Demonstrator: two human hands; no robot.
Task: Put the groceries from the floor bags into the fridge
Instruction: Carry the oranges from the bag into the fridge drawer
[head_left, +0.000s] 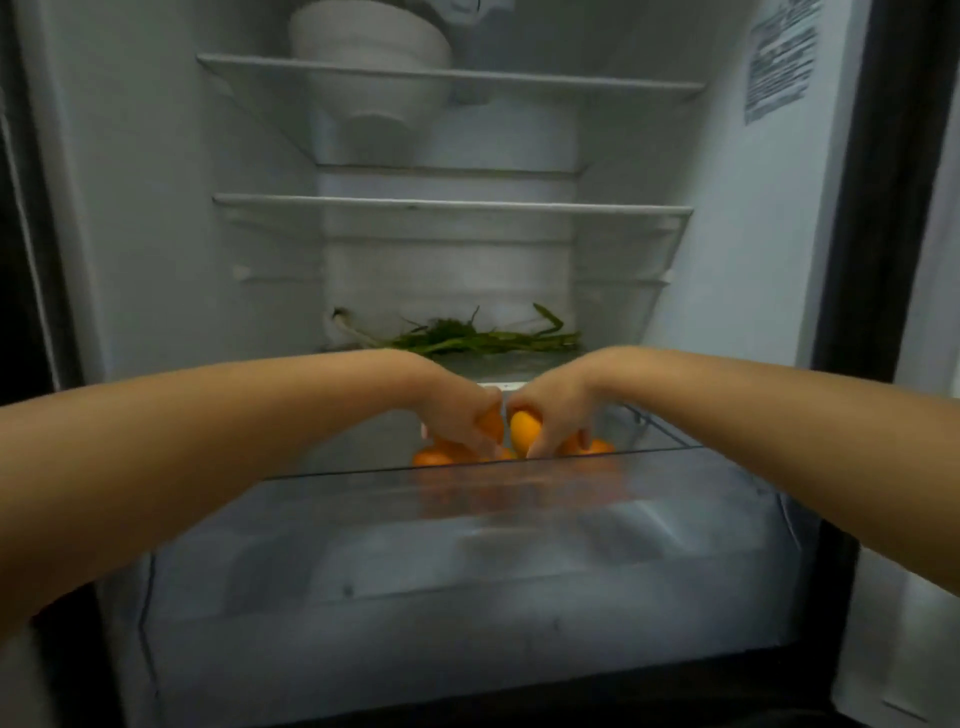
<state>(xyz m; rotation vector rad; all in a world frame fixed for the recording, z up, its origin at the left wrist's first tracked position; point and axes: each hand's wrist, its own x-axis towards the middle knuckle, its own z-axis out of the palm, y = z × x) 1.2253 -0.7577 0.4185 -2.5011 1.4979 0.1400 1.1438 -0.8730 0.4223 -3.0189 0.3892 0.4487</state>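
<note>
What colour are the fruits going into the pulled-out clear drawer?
Orange. The fruits show best in the head view, held above the drawer.

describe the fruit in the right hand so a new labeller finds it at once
Start at the open fridge and drop to the pulled-out clear drawer at the bottom. Both hands meet above its back; the right hand grips an orange fruit at its fingertips. It is the brightest, yellowest one, raised above the darker oranges lying in the drawer.
</note>
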